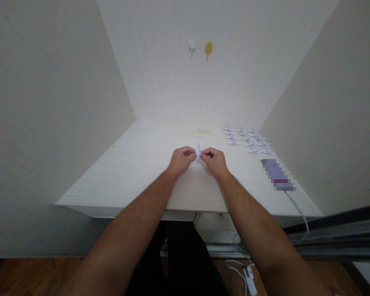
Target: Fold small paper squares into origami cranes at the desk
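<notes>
Between my two hands, over the middle of the white desk [126, 172], is a small piece of folded pale lilac paper [197, 151], held upright. My left hand [182, 159] pinches its left side with thumb and fingertips. On the other side, my right hand [215, 160] pinches the right edge in the same way. The paper's exact folds are too small to make out. Several folded paper cranes [249, 139] of the same pale colour sit in rows at the back right of the desk.
A blurred-out phone [277, 174] lies near the right edge, its white cable [299, 207] hanging over the front. Walls enclose the desk at the back and sides. White and yellow hooks [209, 47] are on the back wall. A power strip [249, 280] lies on the floor.
</notes>
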{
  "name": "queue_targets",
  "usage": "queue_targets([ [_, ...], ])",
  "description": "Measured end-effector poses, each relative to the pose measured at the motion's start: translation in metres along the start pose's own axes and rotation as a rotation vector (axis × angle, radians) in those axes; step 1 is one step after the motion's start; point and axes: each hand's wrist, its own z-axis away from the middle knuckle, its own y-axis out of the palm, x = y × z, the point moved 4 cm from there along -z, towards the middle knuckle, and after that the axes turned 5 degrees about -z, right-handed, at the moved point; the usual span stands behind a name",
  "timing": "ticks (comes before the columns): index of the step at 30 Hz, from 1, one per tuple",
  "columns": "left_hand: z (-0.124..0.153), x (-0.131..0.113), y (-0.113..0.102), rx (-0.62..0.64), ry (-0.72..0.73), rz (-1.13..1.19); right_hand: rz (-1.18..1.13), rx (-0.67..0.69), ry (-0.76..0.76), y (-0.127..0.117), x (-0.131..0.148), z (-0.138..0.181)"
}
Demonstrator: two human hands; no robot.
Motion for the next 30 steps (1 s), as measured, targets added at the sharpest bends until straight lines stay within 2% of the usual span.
queue_targets([
  [8, 0.0009, -0.0002, 0.0018, 0.007, -0.045, 0.006, 0.023, -0.013, 0.008, 0.0007, -0.0003, 0.0006],
  [13, -0.0010, 0.0033, 0.0027, 0.056, 0.044, 0.009, 0.059, -0.015, 0.005, 0.0006, 0.0031, 0.0013],
  [18, -0.0015, 0.0033, -0.0004, -0.005, 0.088, -0.066, 0.051, -0.002, 0.007, 0.0009, 0.0028, 0.0019],
  [30, -0.0005, 0.0010, -0.0021, -0.034, 0.086, -0.161, 0.032, 0.012, -0.025, 0.0020, 0.0004, 0.0009],
])
